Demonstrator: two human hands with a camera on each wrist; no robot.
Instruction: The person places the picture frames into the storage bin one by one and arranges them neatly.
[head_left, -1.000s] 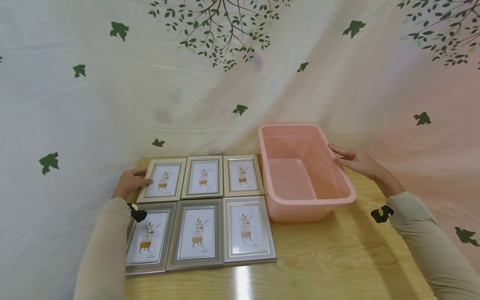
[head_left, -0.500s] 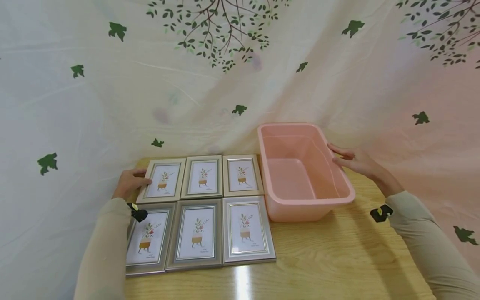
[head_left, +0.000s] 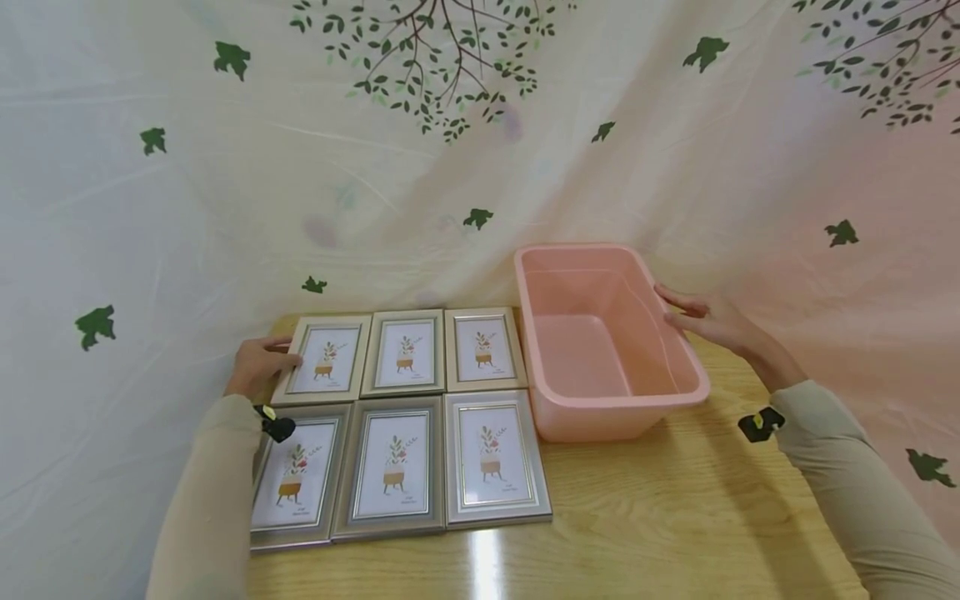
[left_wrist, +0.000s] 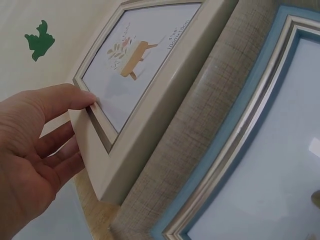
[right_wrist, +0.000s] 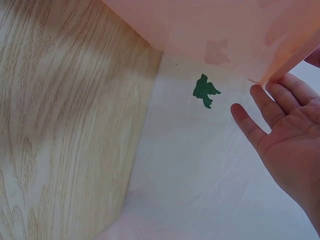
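1. Frames: six lie face up in two rows on the table.
2. Our left hand pinches the back left one, thumb on top, fingers at its side.
3. Our right hand, fingers nearly straight, touches the tub beside the frames.
4. We think both rows look done; the tub holds no frame. We cannot tell what is left.

We see the person's left arm stretched forward, the left hand turned inward with thumb set apart from bent fingers, while the right arm angles in from the lower right and the right hand keeps its fingers nearly straight and slightly spread.
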